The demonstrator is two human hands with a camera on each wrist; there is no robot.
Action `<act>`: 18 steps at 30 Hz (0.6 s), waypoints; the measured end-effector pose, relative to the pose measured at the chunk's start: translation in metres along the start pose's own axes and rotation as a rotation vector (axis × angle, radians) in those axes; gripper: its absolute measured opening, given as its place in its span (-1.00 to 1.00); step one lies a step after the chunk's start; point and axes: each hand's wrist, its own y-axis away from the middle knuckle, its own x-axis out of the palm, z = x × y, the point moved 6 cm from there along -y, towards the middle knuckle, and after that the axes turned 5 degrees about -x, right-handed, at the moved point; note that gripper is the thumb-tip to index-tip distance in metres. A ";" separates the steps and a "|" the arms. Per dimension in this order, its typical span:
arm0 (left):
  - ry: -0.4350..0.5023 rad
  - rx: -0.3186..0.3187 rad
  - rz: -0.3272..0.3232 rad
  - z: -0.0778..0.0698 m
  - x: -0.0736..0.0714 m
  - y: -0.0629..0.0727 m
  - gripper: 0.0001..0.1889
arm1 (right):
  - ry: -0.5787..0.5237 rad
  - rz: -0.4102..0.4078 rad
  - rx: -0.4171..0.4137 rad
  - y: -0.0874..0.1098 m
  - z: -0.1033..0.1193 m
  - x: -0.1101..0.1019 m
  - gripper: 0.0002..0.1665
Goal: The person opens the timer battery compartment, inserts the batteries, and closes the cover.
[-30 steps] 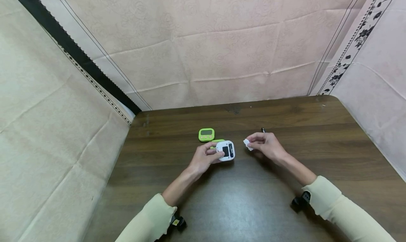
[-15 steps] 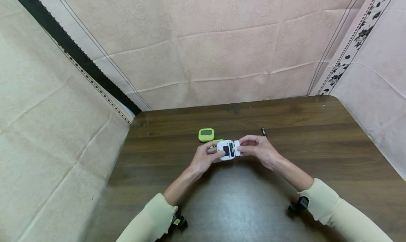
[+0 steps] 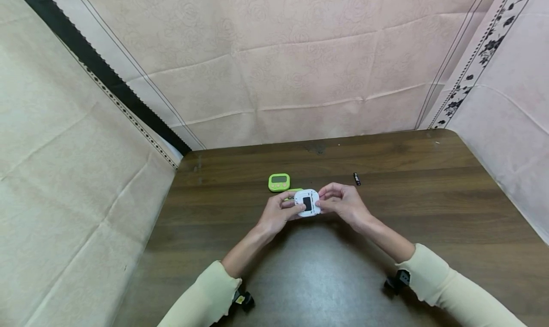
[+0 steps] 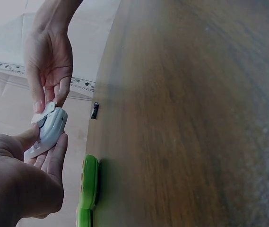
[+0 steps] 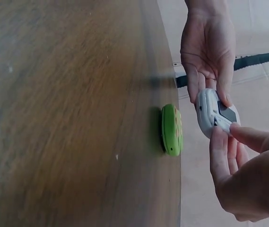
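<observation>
My left hand [image 3: 274,213] grips a small white digital timer [image 3: 305,194] by its left side, thumb on the back face, which is turned up and bears a dark rectangle. From the right, my right hand [image 3: 346,207] pinches a small white battery cover [image 5: 223,123] with thumb and fingertips. The cover lies over the battery slot at the timer's right edge, tilted a little against the case in the right wrist view. In the left wrist view, both hands hold the timer above the table. Fingers partly hide the cover.
A green timer [image 3: 279,182] lies on the brown wooden table [image 3: 240,169], screen up. Another green one [image 3: 297,190] sits just in front, mostly hidden by the left hand and white timer. A black battery [image 3: 357,178] lies beyond the right hand. Patterned cloth [image 3: 300,79] hangs behind.
My right hand has moved left with the battery cover, from apart from the timer to its right edge, and the cover now lies over the slot. The left hand has hardly moved.
</observation>
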 end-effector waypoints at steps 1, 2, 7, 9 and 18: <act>0.000 0.000 0.000 0.000 0.000 0.000 -0.61 | 0.008 -0.010 -0.003 0.000 0.000 0.000 -0.72; -0.001 0.003 0.001 0.000 0.000 -0.001 -0.61 | 0.015 -0.021 -0.005 0.000 0.001 0.001 -0.72; 0.003 0.009 0.002 0.000 0.000 -0.001 -0.61 | 0.049 -0.057 -0.011 0.001 0.002 0.002 -0.74; 0.004 0.008 0.001 0.000 0.000 -0.001 -0.61 | 0.061 -0.067 -0.008 0.002 0.001 0.002 -0.74; -0.009 0.015 0.001 -0.003 0.000 0.002 -0.63 | 0.058 -0.069 0.022 0.001 -0.001 0.002 -0.70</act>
